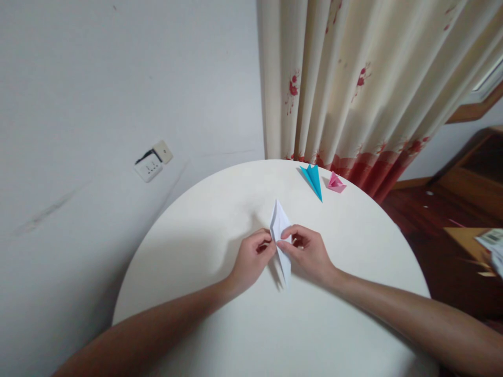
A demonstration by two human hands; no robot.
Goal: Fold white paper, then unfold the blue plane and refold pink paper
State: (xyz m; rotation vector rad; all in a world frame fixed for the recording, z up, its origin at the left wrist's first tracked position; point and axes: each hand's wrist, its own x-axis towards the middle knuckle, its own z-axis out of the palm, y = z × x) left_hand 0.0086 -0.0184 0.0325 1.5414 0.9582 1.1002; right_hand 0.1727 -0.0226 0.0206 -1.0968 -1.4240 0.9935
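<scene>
Right, we've got both hands on the white folded paper [281,235], which sits mid-table on the round white table [204,235], long axis running near to far, points at both ends. Our left hand [251,259] pinches the left edge near the middle, thumb and forefinger pressed together on it. Our right hand [308,254] pinches the right edge just opposite, fingertips curled in and touching the paper. Hands are nearly touching each other across the piece.

Judgement on doing this fold well: keep the far tip flat on the table, line up the edges to the centre crease before pressing, then run a fingertip along the fold from the middle outward. Don't lift the piece or the layers may slip.

Far right on the table: a blue folded paper [313,179] and just beside it a pink folded paper [336,183], well apart from the hands. Curtain [353,78] hangs behind the far edge.
</scene>
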